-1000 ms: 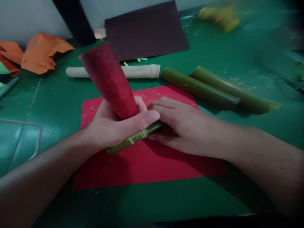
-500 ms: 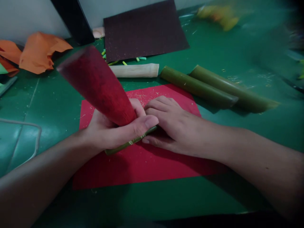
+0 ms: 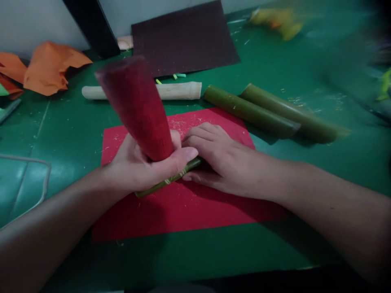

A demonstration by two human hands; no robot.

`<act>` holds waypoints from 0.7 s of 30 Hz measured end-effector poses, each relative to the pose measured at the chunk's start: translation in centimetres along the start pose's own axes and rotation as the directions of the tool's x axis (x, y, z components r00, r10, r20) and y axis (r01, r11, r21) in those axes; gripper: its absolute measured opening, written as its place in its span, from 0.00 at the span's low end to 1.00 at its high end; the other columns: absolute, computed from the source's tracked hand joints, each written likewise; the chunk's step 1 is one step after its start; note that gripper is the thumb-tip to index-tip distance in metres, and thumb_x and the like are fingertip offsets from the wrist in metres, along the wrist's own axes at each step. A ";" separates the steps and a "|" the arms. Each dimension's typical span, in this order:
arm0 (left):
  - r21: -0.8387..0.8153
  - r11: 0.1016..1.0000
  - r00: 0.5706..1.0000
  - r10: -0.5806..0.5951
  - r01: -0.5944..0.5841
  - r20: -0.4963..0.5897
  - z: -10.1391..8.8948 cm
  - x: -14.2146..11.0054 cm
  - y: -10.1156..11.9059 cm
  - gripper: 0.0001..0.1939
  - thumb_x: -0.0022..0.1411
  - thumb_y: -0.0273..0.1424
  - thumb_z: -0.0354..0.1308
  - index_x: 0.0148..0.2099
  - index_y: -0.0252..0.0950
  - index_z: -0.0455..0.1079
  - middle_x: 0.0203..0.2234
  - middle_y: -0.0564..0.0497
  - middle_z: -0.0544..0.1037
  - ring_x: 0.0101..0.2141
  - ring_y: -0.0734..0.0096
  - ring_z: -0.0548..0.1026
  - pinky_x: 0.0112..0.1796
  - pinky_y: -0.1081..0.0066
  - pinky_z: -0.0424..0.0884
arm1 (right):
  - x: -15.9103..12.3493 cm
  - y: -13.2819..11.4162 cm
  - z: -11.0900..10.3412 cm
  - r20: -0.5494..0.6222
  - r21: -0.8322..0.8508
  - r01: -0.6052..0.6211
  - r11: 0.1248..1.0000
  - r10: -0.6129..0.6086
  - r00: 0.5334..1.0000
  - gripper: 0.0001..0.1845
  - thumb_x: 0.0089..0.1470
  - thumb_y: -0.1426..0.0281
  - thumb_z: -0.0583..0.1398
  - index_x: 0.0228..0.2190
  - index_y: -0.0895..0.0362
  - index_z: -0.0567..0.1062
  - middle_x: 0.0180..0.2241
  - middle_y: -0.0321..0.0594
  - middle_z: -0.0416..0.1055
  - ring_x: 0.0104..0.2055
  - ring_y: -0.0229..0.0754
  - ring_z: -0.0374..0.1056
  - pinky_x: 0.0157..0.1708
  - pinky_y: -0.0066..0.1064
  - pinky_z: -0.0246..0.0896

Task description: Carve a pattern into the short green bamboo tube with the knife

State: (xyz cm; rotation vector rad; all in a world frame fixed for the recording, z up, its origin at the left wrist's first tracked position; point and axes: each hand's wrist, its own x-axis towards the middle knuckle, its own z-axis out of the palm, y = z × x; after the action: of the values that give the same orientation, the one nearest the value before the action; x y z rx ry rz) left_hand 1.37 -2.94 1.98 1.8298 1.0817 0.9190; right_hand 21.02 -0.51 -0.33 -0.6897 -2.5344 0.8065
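My left hand is wrapped round a thick red handle that slants up and to the left; the working end of this tool is hidden by the fingers. Under that hand lies a green bamboo piece with several pale cut marks near its middle. My right hand is closed over the bamboo's far right end, its thumb along the near side. Both hands touch each other above a red sheet, which is sprinkled with fine pale shavings.
Behind lie a peeled pale bamboo stick and two green bamboo tubes. A dark brown sheet, crumpled orange paper and a black post stand farther back. A yellow object is blurred at the far right.
The red handle's top has swung to the right and become more upright, uncovering the pale stick's left end. My right hand keeps its hold on the bamboo.
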 end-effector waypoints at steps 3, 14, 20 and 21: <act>0.028 1.000 1.000 -0.014 0.014 0.023 -0.3 -0.2 0.0 0.18 0.59 0.26 0.59 0.19 0.34 0.63 0.12 0.58 0.64 0.15 0.85 0.60 0.16 0.80 0.55 | 0.0 0.1 0.0 0.004 -0.008 0.004 1.000 -0.004 1.000 0.13 0.61 0.65 0.64 0.42 0.62 0.74 0.43 0.49 0.71 0.47 0.50 0.64 0.49 0.43 0.56; 0.004 0.998 0.993 -0.066 0.065 0.102 -0.5 -0.2 0.1 0.19 0.57 0.26 0.58 0.18 0.36 0.55 0.11 0.59 0.55 0.14 0.84 0.51 0.15 0.74 0.47 | -0.3 0.1 -0.1 0.004 -0.008 0.000 1.000 0.000 1.000 0.11 0.61 0.65 0.64 0.41 0.60 0.73 0.44 0.48 0.72 0.48 0.50 0.65 0.49 0.44 0.56; -0.020 1.000 0.994 -0.019 0.021 0.104 -0.7 -0.6 -0.1 0.20 0.58 0.24 0.57 0.18 0.35 0.53 0.13 0.58 0.57 0.16 0.84 0.56 0.17 0.76 0.52 | -0.1 0.0 -0.1 0.026 0.008 -0.024 1.000 0.024 0.999 0.10 0.60 0.66 0.64 0.41 0.59 0.73 0.44 0.48 0.72 0.48 0.50 0.65 0.50 0.45 0.56; -0.020 1.000 0.994 -0.014 0.016 0.105 -0.7 -0.6 -0.2 0.20 0.58 0.24 0.57 0.17 0.34 0.54 0.13 0.58 0.58 0.16 0.84 0.57 0.17 0.76 0.52 | -0.1 0.0 -0.1 0.026 0.007 -0.031 1.000 0.030 0.999 0.11 0.60 0.67 0.64 0.41 0.59 0.74 0.44 0.48 0.72 0.48 0.50 0.65 0.50 0.45 0.56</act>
State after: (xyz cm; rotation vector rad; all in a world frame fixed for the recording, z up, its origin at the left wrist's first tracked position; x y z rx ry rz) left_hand 0.46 -3.22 2.03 1.8292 1.0159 0.8131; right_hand 21.15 -0.47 -0.26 -0.7216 -2.5483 0.8402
